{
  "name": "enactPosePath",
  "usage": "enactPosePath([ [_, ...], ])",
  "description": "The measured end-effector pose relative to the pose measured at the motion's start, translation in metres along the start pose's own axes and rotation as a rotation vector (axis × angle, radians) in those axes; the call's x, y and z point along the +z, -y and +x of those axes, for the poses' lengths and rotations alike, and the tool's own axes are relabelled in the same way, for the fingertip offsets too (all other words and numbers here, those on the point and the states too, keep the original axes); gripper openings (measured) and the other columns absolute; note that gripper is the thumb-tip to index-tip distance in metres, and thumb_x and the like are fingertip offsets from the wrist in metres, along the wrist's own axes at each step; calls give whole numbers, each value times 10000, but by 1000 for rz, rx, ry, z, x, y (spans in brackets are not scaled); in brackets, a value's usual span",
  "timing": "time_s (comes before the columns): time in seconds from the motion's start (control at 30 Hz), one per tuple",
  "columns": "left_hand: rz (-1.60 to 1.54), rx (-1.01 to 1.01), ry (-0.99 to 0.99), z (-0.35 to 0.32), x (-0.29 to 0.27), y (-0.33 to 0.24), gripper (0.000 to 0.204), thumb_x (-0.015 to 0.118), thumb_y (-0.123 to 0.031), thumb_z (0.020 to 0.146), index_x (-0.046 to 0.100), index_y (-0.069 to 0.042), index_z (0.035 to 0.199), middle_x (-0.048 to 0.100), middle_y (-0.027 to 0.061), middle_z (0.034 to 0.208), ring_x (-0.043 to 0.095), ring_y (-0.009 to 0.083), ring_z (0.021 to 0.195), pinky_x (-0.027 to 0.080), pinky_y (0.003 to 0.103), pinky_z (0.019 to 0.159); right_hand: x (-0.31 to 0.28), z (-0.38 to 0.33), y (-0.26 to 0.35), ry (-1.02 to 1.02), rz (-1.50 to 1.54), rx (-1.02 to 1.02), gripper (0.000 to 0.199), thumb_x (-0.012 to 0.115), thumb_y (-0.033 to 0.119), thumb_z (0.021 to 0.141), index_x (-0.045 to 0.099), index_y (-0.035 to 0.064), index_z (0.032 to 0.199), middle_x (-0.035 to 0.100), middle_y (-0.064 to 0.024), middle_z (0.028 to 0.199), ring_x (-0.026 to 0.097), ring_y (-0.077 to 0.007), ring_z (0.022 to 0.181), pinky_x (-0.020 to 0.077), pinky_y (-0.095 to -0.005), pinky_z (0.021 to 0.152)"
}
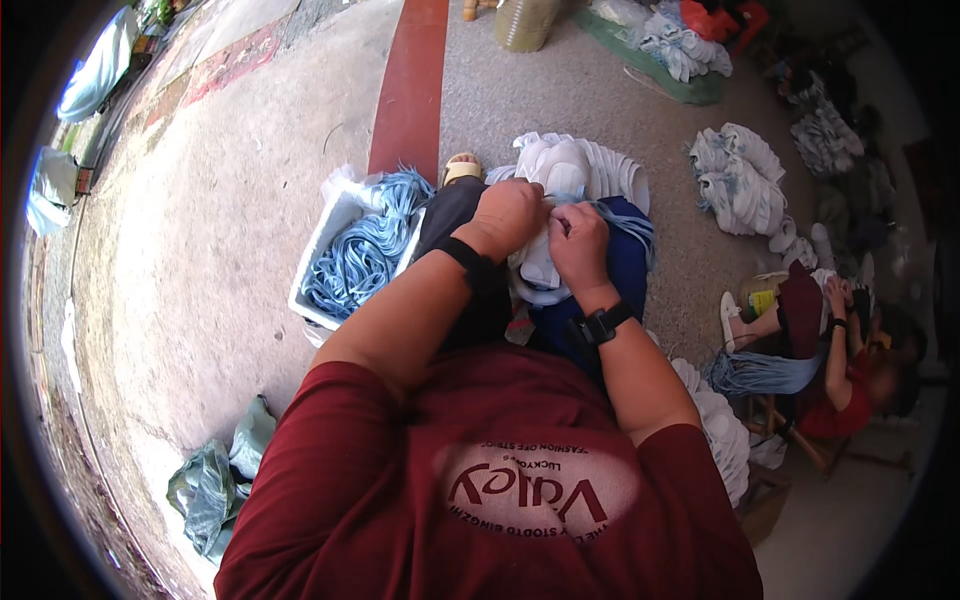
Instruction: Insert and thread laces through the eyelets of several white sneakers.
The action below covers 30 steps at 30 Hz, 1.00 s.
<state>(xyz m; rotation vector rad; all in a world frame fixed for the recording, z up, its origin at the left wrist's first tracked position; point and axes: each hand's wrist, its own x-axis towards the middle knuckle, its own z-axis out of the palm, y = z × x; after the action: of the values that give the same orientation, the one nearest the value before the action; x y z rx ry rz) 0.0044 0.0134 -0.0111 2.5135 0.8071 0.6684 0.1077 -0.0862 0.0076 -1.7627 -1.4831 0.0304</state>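
Above my lap, my left hand and my right hand are close together, fingertips pinched. Between and under them is a white shoe upper, partly covered by my hands. Light blue shoelaces run from near my fingertips across my blue-clad right thigh. My right fingers appear closed on a lace end; what my left fingers pinch is hidden. Just beyond my hands lies a stack of white shoe uppers. Left of my leg, a white foam box holds a heap of blue laces.
More stacked white uppers lie right and beside my right hip. Another person sits at the right with blue laces over the lap. Green plastic bags lie lower left. A green sack with white pieces is far right.
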Motion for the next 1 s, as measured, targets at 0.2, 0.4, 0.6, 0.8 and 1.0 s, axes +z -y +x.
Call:
enactPosePath([
  [0.2,50,272,270,8,-10,8,125,551,-120,733,614,-18,698,628,158,835,612,320,837,494,381,726,6,8,2,77,-225,-10,53,591,62,724,549,36,741,565,-166,707,565,-367,688,448,-457,606],
  [0.4,80,110,258,18,-14,-7,125,567,-111,699,625,-4,723,635,171,828,619,318,829,493,378,727,7,24,2,216,-414,50,85,573,105,753,547,38,799,599,-177,742,594,-376,739,473,-471,646],
  [0.6,-251,87,425,33,-18,27,194,594,-90,698,665,0,855,657,164,792,632,262,760,490,336,715,-3,24,3,350,-442,13,160,624,150,760,538,25,809,607,-181,740,606,-368,722,478,-466,638],
  [0.8,-489,-1,419,19,-23,22,184,606,-79,749,665,7,900,664,130,785,618,159,729,483,284,706,0,22,5,334,-471,-35,166,634,152,757,541,23,804,602,-179,720,613,-349,677,492,-443,602],
  [1.0,-699,-95,240,5,-15,23,147,606,-69,766,665,11,875,662,106,763,611,141,717,480,271,697,2,22,10,290,-508,-131,63,565,95,757,565,33,769,591,-164,697,612,-328,655,500,-418,575],
])
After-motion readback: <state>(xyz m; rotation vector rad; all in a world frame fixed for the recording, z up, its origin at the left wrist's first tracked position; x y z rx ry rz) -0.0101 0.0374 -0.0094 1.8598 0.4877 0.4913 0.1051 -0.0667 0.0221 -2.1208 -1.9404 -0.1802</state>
